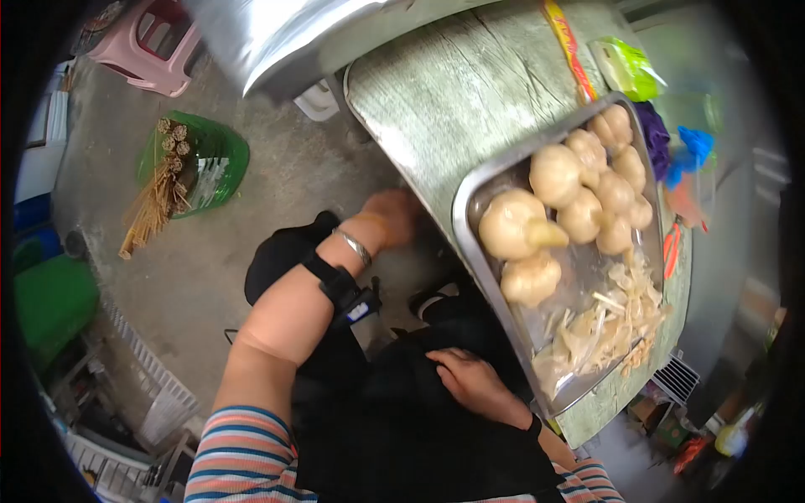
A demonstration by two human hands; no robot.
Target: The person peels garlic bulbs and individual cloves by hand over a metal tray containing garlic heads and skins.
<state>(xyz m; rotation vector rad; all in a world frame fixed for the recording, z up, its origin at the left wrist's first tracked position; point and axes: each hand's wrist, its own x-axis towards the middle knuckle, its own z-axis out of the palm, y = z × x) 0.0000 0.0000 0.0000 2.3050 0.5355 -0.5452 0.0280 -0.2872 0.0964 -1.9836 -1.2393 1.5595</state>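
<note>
Pale rounded lumps [555,176] lie in a metal tray [459,215] on the table [444,92] — apart from both hands' fingers. Left hand [392,216], blurred beside the table edge: cannot tell its grip. Right hand [474,384] rests on dark cloth [394,419] — fingers loose, slightly bent.

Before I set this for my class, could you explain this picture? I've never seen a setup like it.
There is no robot: a head-worn camera looks forward and down at a person's two bare hands. The blurred left hand is near the edge of the table; what it holds, if anything, is unclear. The right hand rests on dark clothing, with nothing visibly held. A metal tray on the table holds pale, rounded lumps and pale scraps. A green-and-white packet lies beyond it.
</note>
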